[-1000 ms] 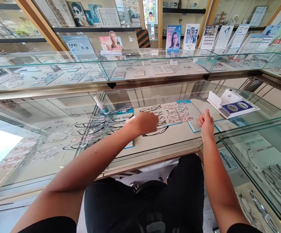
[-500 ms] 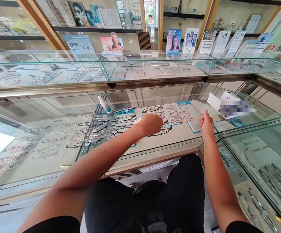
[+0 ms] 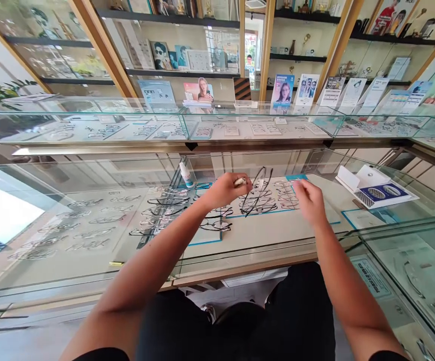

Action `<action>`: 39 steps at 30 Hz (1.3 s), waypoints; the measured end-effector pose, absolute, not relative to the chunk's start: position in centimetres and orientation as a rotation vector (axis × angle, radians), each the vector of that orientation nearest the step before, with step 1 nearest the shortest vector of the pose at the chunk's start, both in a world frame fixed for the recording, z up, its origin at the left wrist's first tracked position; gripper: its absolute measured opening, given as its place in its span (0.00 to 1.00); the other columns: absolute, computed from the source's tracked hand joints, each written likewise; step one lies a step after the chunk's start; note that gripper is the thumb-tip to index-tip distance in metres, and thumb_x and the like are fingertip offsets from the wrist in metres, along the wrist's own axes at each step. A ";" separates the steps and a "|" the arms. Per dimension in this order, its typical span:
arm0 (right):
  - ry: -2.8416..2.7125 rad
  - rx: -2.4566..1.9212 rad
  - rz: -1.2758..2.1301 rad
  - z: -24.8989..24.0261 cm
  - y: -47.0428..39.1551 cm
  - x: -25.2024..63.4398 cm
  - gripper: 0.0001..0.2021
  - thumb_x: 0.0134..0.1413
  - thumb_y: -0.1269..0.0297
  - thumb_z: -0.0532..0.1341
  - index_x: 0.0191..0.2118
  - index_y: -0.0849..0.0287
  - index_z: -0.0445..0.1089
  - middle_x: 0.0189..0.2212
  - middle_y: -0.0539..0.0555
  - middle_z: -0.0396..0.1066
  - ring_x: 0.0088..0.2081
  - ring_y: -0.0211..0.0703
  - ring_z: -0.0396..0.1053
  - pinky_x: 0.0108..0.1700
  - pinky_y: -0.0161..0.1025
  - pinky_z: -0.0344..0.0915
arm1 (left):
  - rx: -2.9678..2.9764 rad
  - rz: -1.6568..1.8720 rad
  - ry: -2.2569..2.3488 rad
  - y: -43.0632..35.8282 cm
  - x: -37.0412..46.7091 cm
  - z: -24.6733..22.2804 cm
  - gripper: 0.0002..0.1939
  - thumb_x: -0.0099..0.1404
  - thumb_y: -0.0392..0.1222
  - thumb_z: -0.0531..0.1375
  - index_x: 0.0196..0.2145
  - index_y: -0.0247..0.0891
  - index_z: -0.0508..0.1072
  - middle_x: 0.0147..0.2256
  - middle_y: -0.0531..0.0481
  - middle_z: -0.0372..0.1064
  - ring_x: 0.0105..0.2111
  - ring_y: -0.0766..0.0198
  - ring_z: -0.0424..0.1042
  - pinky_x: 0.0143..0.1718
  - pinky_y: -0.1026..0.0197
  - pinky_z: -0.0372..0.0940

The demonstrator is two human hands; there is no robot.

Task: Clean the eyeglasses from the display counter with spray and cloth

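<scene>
The only view looks forward and down from the person's head, over the lap (image 3: 236, 326) close below, with the left hand (image 3: 227, 191) and right hand (image 3: 312, 203) mid-picture above the glass counter (image 3: 273, 238), shelves (image 3: 183, 74) farther off

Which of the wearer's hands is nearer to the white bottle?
Left. The left hand is just right of the white bottle, not touching it; the right hand is farther right, past the raised eyeglasses.

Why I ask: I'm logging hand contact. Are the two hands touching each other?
No, the left hand and the right hand are apart, with tilted-up dark-framed glasses between them.
</scene>
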State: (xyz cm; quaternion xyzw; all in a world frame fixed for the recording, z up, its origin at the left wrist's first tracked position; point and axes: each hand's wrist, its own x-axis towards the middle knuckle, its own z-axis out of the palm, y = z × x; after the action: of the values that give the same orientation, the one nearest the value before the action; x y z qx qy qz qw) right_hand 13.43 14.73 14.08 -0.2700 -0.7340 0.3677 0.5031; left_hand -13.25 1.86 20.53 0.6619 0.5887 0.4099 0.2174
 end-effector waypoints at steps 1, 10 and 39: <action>-1.852 -0.599 0.835 15.3 14.0 11.9 0.31 0.72 0.34 0.61 0.28 0.52 0.53 0.23 0.45 0.51 0.27 0.39 0.50 0.31 0.42 0.49 | 1.789 1.229 1.624 1.8 -13.8 20.4 0.15 0.66 0.54 0.64 0.32 0.39 0.75 0.24 0.55 0.63 0.25 0.67 0.56 0.28 0.61 0.53; -2.184 -0.437 0.416 18.7 12.5 0.0 0.13 0.77 0.51 0.59 0.40 0.52 0.71 0.26 0.49 0.71 0.26 0.41 0.61 0.32 0.40 0.50 | 1.488 1.815 1.744 2.1 -17.1 17.7 0.17 0.65 0.57 0.64 0.32 0.41 0.70 0.24 0.57 0.59 0.26 0.65 0.55 0.30 0.61 0.53; -1.919 -0.323 1.244 15.4 11.3 -0.1 0.15 0.72 0.46 0.64 0.38 0.52 0.71 0.27 0.48 0.66 0.28 0.41 0.61 0.31 0.40 0.57 | 1.432 1.806 1.701 0.2 -14.8 16.0 0.19 0.72 0.59 0.64 0.35 0.41 0.72 0.32 0.51 0.74 0.28 0.65 0.57 0.33 0.60 0.60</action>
State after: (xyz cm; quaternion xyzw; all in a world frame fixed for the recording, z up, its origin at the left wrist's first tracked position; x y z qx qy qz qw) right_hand -0.09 11.30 15.42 -0.1280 -0.7600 0.4928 0.4040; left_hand -14.84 0.21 16.01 0.4952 0.5882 0.6244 0.1379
